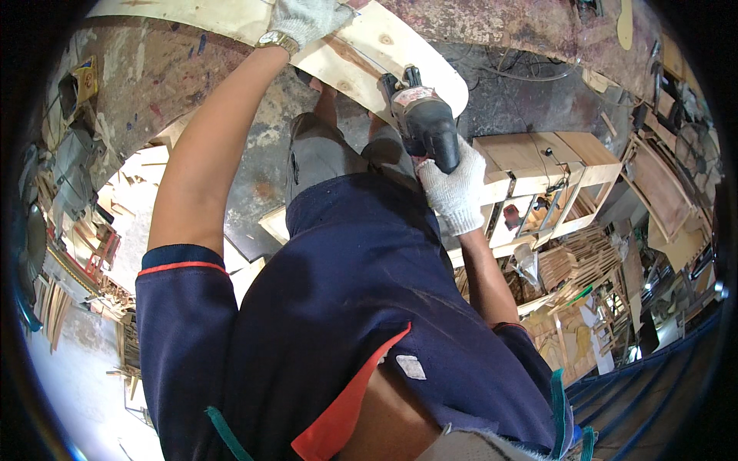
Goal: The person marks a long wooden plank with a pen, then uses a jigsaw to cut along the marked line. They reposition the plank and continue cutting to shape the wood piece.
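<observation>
A pale plywood board (384, 32) with knots, a brown streak and a drawn line lies across the top of the head view; its right end is rounded. My left hand (306, 21), in a white knitted glove, presses on the board from above, fingers stretched out and partly cut off by the picture's upper edge. Wrapped in the glove of my right hand (459, 184) is the rear of a black jigsaw (427, 123). The jigsaw's front end meets the board's near edge, close to the rounded end. Its blade cannot be made out.
Under the board is a worn, paint-stained table (492, 19). A wooden cabinet frame (530, 157) stands at my right, with stacked wood strips (573, 257) behind it. A thin cable (530, 77) trails beyond the jigsaw. Wood offcuts (134, 180) lie at left.
</observation>
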`<state>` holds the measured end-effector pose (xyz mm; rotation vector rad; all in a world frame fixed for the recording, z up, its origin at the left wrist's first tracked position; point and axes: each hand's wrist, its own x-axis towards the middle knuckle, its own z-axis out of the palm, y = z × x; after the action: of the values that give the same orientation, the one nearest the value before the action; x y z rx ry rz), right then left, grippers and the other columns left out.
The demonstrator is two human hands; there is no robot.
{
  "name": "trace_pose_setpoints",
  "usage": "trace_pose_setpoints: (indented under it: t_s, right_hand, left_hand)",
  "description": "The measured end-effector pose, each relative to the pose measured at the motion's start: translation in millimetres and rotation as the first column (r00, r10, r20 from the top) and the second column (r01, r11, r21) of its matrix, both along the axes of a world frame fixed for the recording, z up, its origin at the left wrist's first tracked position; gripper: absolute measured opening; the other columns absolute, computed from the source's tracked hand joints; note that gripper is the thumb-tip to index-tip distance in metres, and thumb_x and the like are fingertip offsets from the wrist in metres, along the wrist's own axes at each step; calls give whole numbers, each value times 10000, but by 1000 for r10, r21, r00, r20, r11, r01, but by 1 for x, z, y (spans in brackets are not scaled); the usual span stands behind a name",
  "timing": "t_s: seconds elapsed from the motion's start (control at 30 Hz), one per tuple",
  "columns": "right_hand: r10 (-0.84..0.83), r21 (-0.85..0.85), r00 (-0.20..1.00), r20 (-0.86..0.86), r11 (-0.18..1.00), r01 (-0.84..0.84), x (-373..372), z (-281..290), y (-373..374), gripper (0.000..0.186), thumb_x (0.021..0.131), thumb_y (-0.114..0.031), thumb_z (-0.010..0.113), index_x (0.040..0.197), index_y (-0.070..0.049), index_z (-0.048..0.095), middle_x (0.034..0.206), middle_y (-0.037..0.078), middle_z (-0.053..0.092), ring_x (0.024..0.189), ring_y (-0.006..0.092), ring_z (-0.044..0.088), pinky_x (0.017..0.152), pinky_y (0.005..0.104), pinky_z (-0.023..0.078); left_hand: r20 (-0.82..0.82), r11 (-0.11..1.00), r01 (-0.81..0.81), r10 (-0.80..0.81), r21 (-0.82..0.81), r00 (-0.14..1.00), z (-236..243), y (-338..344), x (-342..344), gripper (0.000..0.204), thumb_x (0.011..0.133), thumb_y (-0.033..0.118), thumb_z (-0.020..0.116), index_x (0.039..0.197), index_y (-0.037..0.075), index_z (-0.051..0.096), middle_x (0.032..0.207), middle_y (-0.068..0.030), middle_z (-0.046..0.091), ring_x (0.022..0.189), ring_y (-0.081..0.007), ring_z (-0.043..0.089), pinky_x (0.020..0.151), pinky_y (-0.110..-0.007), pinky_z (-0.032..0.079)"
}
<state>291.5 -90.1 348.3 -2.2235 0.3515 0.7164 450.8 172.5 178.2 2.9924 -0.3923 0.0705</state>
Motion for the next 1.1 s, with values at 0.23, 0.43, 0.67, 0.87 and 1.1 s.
trace_pose_setpoints:
  t_s: [0.23, 0.43, 0.67, 0.87, 1.1]
  right_hand:
    - [12, -1, 999, 32, 1000, -12, 1, 0, 3, 351, 742, -126, 745, 1049, 42, 716, 844, 204, 747, 774, 283, 755, 748, 382, 572]
    - [42, -29, 999, -22, 999, -42, 10, 9, 2, 358, 742, -130, 743, 1049, 51, 706, 830, 207, 739, 760, 284, 748, 742, 384, 568]
    - [124, -20, 991, -43, 992, -125, 17, 10, -6, 383, 748, -150, 736, 1071, 54, 704, 834, 225, 735, 767, 295, 751, 744, 390, 567]
    - [228, -6, 973, -42, 974, -228, 31, 11, -14, 408, 737, -164, 735, 1093, 33, 709, 823, 241, 728, 778, 354, 753, 752, 402, 573]
    - [355, -17, 931, -90, 934, -358, 45, 8, -24, 434, 694, -185, 742, 1070, 28, 709, 803, 252, 712, 774, 393, 739, 743, 418, 578]
  left_hand:
    - [-3, 1000, -12, 11, -18, 1000, 2, 3, -2, 571, 861, 522, 646, 1145, 27, 625, 1161, -157, 584, 1177, -329, 506, 1039, -480, 364]
    - [13, 999, -4, 5, -49, 1000, 4, -1, 0, 572, 847, 512, 660, 1139, 21, 623, 1147, -162, 593, 1156, -330, 518, 1031, -470, 375]
    - [21, 996, 4, -2, -92, 1000, 7, -2, 0, 586, 843, 498, 667, 1155, 3, 626, 1162, -170, 602, 1174, -336, 519, 1049, -475, 372]
    - [94, 997, 32, -26, -68, 995, 3, 3, -2, 569, 842, 496, 669, 1135, 9, 639, 1157, -161, 610, 1172, -334, 525, 1046, -478, 374]
    - [61, 994, 3, 3, -106, 998, -1, 2, -1, 595, 840, 520, 660, 1167, 25, 619, 1184, -153, 604, 1209, -326, 516, 1101, -483, 357]
